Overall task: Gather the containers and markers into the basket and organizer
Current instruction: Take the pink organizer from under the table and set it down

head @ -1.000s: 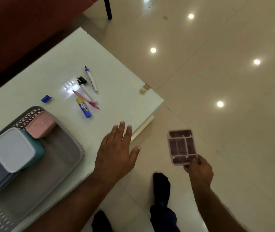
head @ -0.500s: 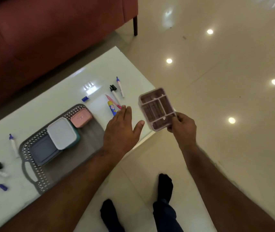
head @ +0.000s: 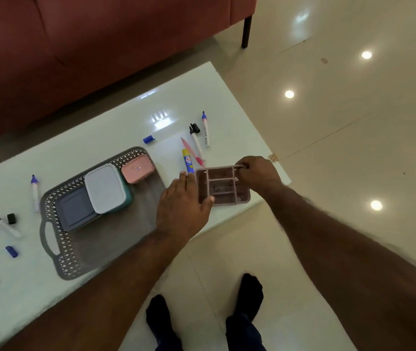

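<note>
A mauve compartment organizer (head: 223, 186) sits at the table's near right edge. My right hand (head: 260, 174) grips its far right rim, and my left hand (head: 183, 207) touches its left side with the thumb on the near wall. A grey lattice basket (head: 57, 252) to the left holds a grey container (head: 75, 207), a white-lidded teal container (head: 105, 188) and a pink container (head: 138, 169). Beyond the organizer lie a blue-and-yellow glue stick (head: 188, 160), a pink pen (head: 191, 152), a black-tipped marker (head: 195, 138) and a blue-tipped marker (head: 205, 129).
More markers (head: 34, 192) and loose caps (head: 12, 250) lie at the table's left end, and a blue cap (head: 148, 139) sits behind the basket. A red sofa (head: 100, 41) stands beyond the white table (head: 115, 117). My feet (head: 251, 297) are on the tiled floor below.
My right hand has carried the organizer up from beside the table and onto its near right edge. My left hand has moved right to meet it.
</note>
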Available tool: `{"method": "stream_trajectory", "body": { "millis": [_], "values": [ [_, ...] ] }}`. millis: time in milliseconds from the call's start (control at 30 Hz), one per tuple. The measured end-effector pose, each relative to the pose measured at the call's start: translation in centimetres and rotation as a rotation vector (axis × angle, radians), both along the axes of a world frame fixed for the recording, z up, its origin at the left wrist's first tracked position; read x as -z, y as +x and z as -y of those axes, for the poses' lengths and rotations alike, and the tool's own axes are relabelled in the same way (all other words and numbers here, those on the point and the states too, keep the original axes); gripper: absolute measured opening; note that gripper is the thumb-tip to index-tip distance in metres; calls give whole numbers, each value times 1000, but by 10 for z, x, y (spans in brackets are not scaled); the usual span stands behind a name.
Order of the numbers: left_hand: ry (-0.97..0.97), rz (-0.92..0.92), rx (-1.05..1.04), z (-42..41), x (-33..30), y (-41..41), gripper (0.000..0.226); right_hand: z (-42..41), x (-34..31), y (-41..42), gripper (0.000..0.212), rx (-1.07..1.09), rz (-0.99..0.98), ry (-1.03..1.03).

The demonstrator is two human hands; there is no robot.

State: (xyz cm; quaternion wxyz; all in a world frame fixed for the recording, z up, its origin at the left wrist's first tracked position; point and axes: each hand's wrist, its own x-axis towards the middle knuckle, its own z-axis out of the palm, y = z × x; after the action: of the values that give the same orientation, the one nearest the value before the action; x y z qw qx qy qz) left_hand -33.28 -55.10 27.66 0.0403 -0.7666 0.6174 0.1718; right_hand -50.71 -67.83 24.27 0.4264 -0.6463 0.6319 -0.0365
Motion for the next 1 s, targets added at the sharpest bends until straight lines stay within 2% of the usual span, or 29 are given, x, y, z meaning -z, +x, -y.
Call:
{"method": "stream_trajectory", "body": {
  "millis": [100, 433, 567, 633, 700, 833, 933, 1000],
  "values": [
    [-15, 24, -12, -1, 11, 1, 73, 11, 8, 13, 21, -89, -24, -44],
    [1, 88, -37, -11, 19, 0, 66, 11, 23, 33, 24, -77, 67, -114],
    [-29, 73, -64, -15, 16, 1, 68, 8, 23, 33, 35, -34, 81, -145],
    [-72, 61, -99, -18, 13, 6, 68, 3, 17, 32, 41, 46, 99, -221],
    [-116, 87, -154, -23, 10, 21, 70, -2, 8, 38, 38, 69, 102, -351],
    [-181, 151, -291, -39, 5, 87, 68, -11, -22, 84, 30, -134, 151, -500],
    [-240, 204, -436, -62, -1, 156, 60, -30, -40, 140, 32, -336, 171, -448],
    [-235, 229, -577, -85, -6, 199, 50, -51, -44, 175, 36, -471, 66, -402]
  ]
}}
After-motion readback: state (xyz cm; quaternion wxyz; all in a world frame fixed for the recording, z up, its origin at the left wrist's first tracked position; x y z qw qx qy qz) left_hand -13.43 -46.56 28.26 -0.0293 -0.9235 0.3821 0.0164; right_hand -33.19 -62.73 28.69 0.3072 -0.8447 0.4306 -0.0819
